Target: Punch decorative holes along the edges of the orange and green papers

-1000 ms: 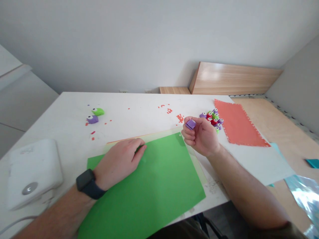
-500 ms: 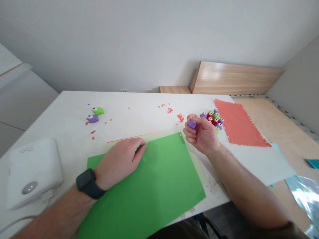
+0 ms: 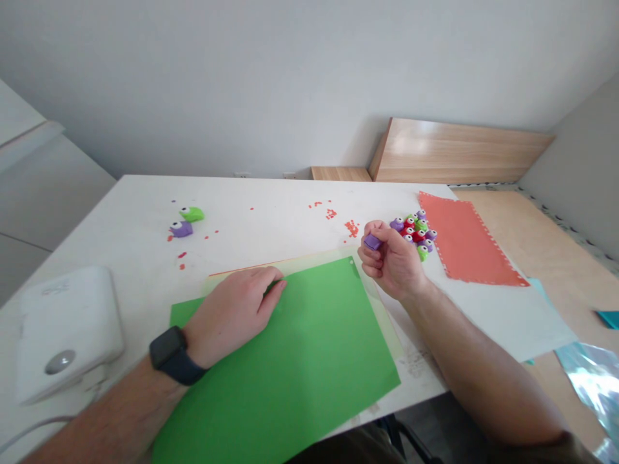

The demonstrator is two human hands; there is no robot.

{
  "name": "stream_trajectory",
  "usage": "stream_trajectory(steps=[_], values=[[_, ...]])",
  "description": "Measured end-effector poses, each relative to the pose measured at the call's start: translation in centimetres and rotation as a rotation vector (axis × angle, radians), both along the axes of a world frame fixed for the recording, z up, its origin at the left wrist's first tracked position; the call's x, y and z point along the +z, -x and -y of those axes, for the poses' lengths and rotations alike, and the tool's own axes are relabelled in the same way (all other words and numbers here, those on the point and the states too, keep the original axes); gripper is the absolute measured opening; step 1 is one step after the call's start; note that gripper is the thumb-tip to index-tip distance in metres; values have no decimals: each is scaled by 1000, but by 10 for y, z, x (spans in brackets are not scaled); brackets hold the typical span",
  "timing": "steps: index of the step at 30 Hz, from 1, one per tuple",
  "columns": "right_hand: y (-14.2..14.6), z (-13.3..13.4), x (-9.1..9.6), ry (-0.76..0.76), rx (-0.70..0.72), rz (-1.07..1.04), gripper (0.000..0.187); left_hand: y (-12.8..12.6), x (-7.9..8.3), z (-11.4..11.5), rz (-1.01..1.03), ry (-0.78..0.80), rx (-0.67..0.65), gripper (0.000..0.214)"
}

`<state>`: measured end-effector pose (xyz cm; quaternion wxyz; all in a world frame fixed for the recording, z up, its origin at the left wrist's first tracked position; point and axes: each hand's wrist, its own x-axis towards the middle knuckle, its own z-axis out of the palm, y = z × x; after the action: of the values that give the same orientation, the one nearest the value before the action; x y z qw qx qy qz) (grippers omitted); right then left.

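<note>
1. Your right hand (image 3: 394,263) is closed, gripping a small purple block (image 3: 372,242) between thumb and fingers.
2. Just beyond that hand sits a cluster of colourful craft punches (image 3: 414,232), beside a red paper sheet (image 3: 464,241).
3. Your left hand (image 3: 235,316) rests half-open on a green paper sheet (image 3: 290,367).

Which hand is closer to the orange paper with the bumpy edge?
Right. The right hand, pinching a purple piece, is just left of the orange paper, not touching it. The left hand rests on the green paper, much farther left.
</note>
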<state>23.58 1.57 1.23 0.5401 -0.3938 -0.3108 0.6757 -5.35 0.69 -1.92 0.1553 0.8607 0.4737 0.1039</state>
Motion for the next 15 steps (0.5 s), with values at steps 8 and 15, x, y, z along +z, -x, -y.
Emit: stream_trajectory(steps=[8, 15], values=[[-1, -3, -2, 43, 35, -33, 16, -1, 0, -1, -11, -4, 0, 29], [1, -3, 0, 68, 53, -45, 15, -2, 1, 0, -14, 0, 3, 29]])
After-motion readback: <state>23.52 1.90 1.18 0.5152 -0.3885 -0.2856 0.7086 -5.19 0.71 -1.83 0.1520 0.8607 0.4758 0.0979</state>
